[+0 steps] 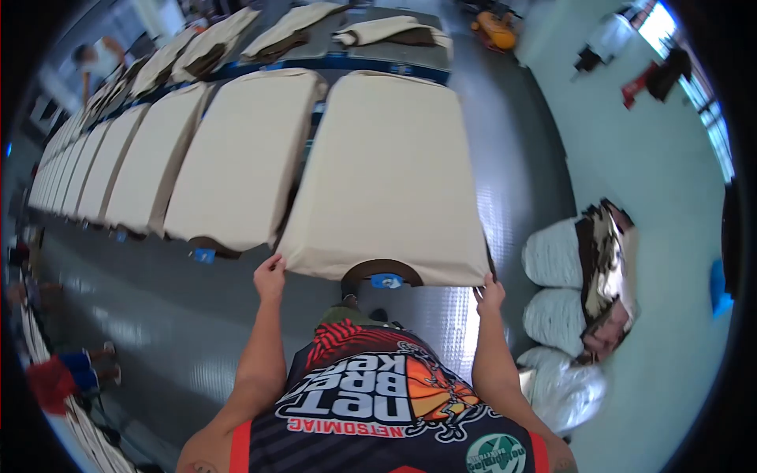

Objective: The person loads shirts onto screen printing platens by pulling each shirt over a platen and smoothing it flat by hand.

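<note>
A cream fabric cover (394,173) lies stretched over a long rectangular piece in front of me. Its near edge has a dark brown curved cutout with a blue tag (386,281) in it. At the near left corner, my left hand (270,276) is closed, its fingers pinching the cover's edge. My right hand (490,294) grips the near right corner, fingers closed on the fabric and a dark strip beside it. Just left of this piece is another covered piece (240,158), with its own blue tag (204,255).
More covered pieces (162,158) line up leftward. Behind them, folded covers (394,31) lie on grey surfaces. Wrapped bundles (554,252) and stacked fabric (607,276) stand right, by the wall (670,165). One person (98,59) is at far left, another (59,382) at lower left.
</note>
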Demonstrator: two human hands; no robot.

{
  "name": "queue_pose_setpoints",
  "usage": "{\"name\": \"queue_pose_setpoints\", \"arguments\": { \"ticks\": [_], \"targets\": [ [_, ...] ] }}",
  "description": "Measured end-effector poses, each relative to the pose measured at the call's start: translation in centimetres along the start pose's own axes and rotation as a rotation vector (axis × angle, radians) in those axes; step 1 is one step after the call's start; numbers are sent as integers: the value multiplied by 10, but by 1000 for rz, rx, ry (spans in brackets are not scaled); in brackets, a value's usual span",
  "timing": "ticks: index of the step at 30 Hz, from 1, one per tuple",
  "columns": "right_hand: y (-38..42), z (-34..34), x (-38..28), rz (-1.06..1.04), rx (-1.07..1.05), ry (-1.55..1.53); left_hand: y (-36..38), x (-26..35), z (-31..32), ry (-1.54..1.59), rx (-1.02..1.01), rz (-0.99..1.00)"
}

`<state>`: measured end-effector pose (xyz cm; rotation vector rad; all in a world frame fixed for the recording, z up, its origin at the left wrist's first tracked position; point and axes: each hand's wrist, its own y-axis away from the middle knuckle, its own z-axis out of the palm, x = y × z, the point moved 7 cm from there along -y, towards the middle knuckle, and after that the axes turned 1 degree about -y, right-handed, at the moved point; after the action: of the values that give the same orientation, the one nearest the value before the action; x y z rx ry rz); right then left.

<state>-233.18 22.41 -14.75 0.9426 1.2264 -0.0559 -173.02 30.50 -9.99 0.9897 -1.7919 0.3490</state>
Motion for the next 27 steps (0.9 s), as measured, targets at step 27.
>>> {"name": "queue_pose_setpoints", "arguments": {
  "ticks": [27],
  "targets": [
    [-1, 103, -84, -672, -112, 664, -23, 100, 55, -348, -140, 498]
  ]
}}
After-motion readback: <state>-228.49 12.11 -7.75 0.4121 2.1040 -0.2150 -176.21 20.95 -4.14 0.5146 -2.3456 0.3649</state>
